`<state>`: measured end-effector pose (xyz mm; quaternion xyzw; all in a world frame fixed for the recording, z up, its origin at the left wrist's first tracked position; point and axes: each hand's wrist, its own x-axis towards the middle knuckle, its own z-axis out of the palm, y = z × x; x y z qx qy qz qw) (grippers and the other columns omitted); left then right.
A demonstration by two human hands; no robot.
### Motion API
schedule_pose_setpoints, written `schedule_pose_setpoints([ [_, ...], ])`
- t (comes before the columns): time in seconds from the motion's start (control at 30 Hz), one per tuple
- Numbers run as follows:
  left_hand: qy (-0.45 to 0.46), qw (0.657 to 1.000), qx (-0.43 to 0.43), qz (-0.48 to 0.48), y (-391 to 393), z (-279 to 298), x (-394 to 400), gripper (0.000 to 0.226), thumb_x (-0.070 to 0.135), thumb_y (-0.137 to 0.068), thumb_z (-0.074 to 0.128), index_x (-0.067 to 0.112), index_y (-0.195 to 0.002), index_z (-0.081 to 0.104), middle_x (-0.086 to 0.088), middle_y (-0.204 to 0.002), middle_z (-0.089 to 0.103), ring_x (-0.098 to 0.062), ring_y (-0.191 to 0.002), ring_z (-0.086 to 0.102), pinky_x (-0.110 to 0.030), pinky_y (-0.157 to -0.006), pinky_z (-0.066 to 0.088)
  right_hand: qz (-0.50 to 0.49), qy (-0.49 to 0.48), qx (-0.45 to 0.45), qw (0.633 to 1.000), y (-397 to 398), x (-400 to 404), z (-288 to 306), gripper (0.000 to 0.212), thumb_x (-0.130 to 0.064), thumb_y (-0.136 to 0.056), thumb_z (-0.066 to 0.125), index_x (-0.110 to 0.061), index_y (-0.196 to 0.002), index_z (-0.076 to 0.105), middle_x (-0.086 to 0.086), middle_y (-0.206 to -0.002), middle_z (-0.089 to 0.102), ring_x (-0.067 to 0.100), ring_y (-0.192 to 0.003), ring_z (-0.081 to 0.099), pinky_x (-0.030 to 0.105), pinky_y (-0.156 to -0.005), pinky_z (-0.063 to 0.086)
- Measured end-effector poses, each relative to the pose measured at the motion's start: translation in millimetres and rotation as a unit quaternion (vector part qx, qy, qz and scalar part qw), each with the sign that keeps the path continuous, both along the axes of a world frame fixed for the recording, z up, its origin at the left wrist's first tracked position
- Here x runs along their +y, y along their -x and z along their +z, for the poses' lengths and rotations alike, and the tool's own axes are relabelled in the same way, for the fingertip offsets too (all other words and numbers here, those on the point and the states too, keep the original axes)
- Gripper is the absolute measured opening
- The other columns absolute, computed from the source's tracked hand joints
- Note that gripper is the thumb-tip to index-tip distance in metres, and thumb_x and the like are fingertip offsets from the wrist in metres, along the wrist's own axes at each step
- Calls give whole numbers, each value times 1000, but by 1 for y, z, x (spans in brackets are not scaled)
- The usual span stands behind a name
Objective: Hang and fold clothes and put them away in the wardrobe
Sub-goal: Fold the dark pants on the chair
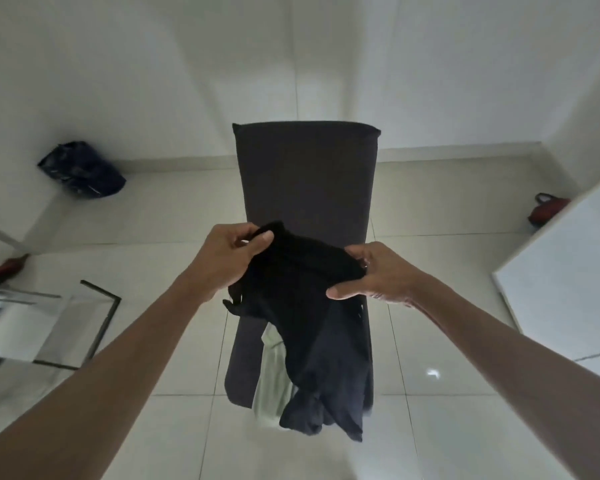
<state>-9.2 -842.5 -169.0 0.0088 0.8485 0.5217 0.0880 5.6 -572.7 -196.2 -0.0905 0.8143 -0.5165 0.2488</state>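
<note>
Black garment (305, 306) held up over dark chair (305, 174); left hand (232, 251) pinches top edge, right hand (378, 275) grips other side, cloth hanging down.

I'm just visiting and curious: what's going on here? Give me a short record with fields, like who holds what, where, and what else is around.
activity: a person holds up a black garment over a chair
left hand: pinches the garment's top edge
right hand: grips the other side of the top edge
garment state: hanging loose, not yet folded
chair: dark, covered, straight ahead
also on chair: a pale green cloth, partly hidden by the garment
floor: glossy pale tiles
nearby: dark bag on the left, red bag on the right
wardrobe: cannot tell from this view
</note>
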Motion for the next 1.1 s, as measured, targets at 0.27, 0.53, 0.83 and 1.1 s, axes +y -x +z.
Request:
schedule_pose_setpoints([
  [0.27,-1,986,167,-3,-32,131,-51,29,35,-99,60,11,-84,64,-3,-72,52,-13,-68,47,-33,-66,38,1,-74,106,992,-53,-52,172,41,-21,-67,92,-13,-101,72,10,-95,74,32,-90,71,42,-78,60],
  [0.53,-30,958,287,0,-69,225,-104,23,36,-99,57,19,-84,62,2,-71,54,-13,-66,47,-34,-63,39,-131,-103,268,949,-120,-104,283,35,-24,-61,94,-14,-79,66,0,-69,66,17,-64,63,29,-58,50],
  [0.83,-2,939,344,19,-101,278,-138,23,37,-101,53,20,-90,63,8,-76,59,-9,-71,54,-28,-67,44,-125,-145,267,945,-176,-121,329,29,-33,-66,91,-16,-84,75,7,-85,74,20,-79,69,36,-74,55],
  [1.1,67,928,363,44,-110,283,-163,22,42,-99,54,24,-91,65,1,-84,66,-19,-82,62,-37,-74,48,-80,-234,233,940,-183,-93,317,30,-41,-68,89,-27,-88,73,-6,-81,75,12,-76,72,34,-75,59],
])
